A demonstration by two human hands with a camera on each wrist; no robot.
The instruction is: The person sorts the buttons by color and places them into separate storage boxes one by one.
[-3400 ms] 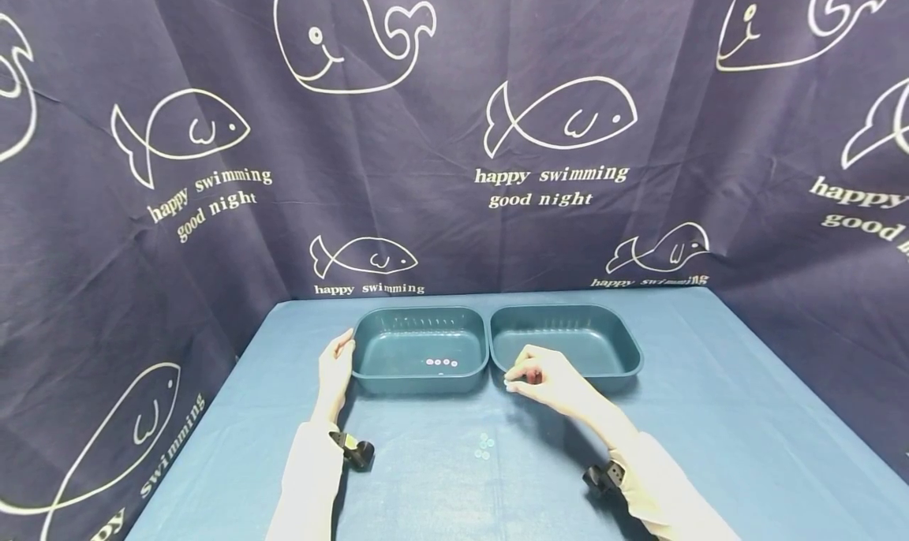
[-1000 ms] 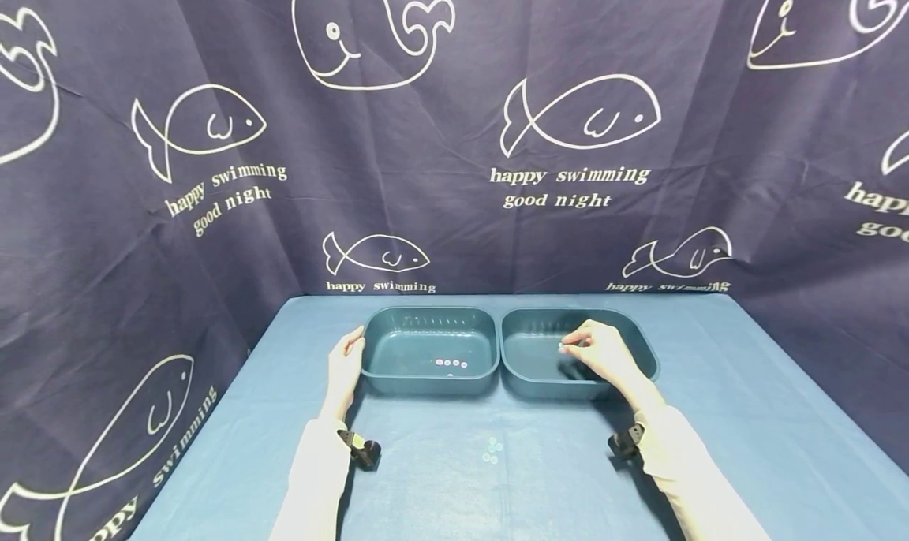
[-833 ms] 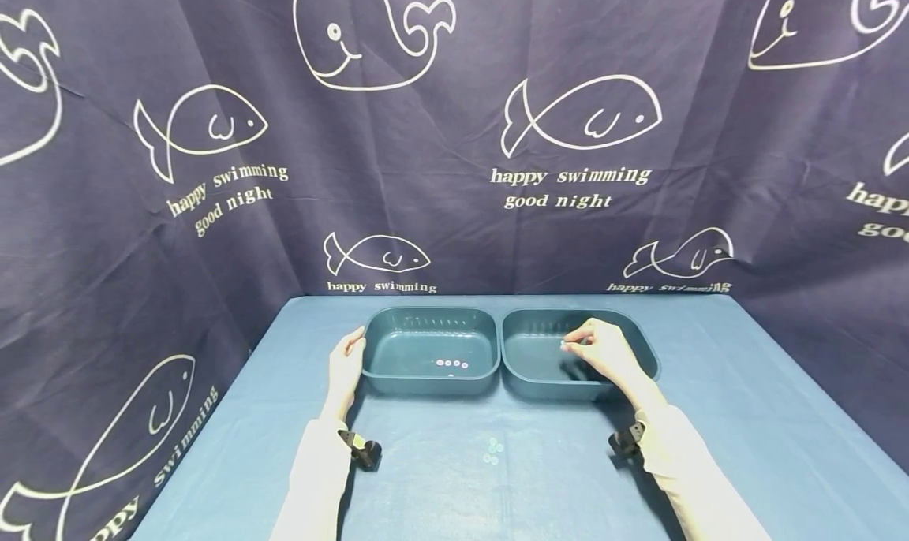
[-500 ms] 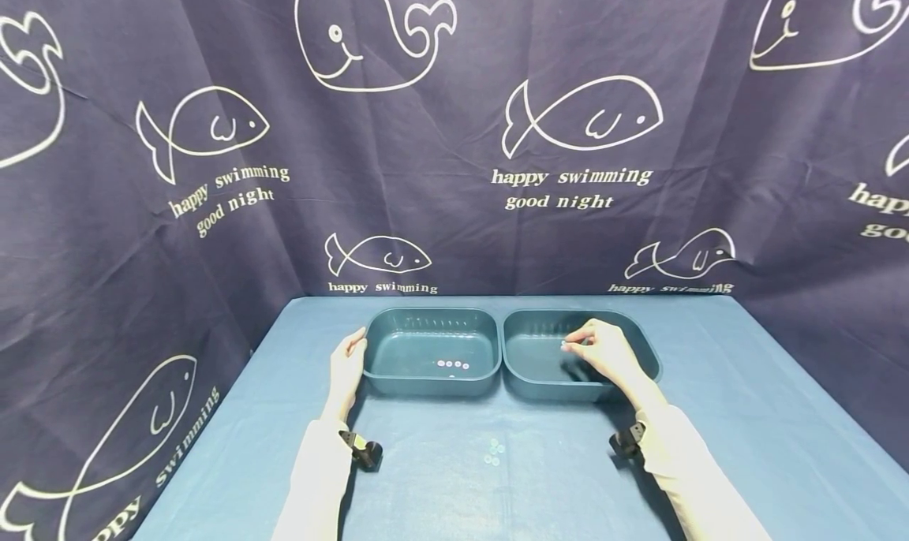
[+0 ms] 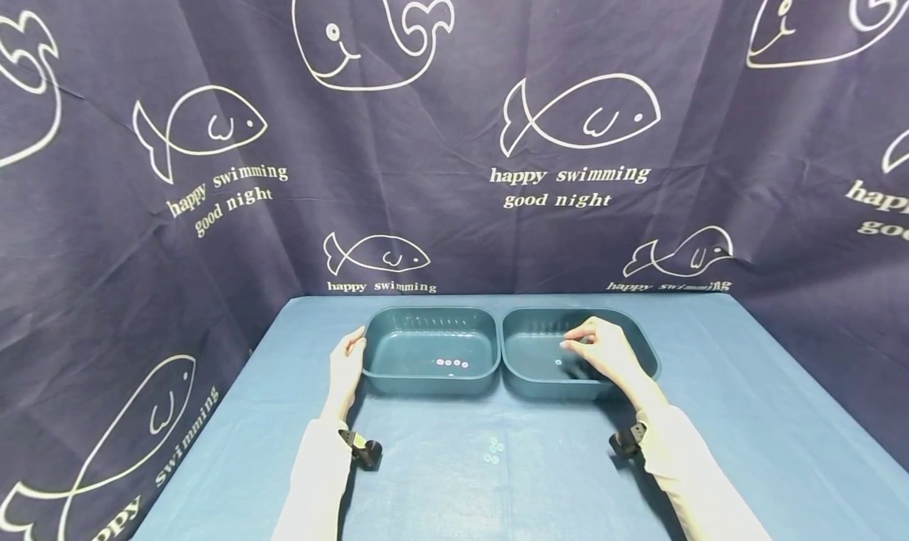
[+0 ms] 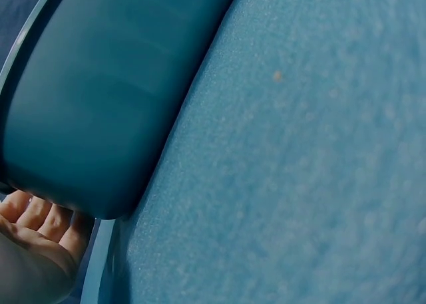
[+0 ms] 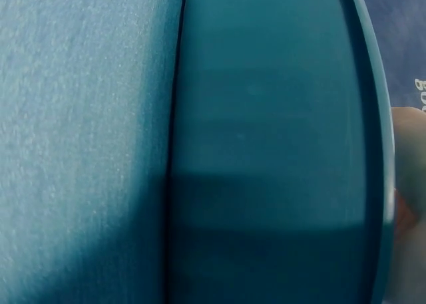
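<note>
My right hand (image 5: 600, 350) hovers inside the right teal bin (image 5: 543, 381), thumb and index finger close together, with nothing visible between them. Just below its fingertips, one small pale blue button-like disc (image 5: 558, 362) lies on the bin floor. In the right wrist view, the hand (image 7: 409, 157) is mostly hidden behind the bin wall (image 7: 266, 118). My left hand (image 5: 346, 363) rests against the outer left end of the left teal bin (image 5: 429, 384). The left wrist view shows its extended fingers (image 6: 56, 221) at that bin's wall (image 6: 86, 104).
Several pinkish discs (image 5: 457, 362) lie in a row inside the left bin. On the blue tablecloth (image 5: 426, 486) in front of the bins sits a small cluster of pale green discs (image 5: 493, 449). A dark curtain (image 5: 454, 131) with white fish hangs behind.
My right hand has moved from the right bin's front left edge to inside it. Its fingertips have let go of the small disc, which now lies on the floor. The left hand stays put.
</note>
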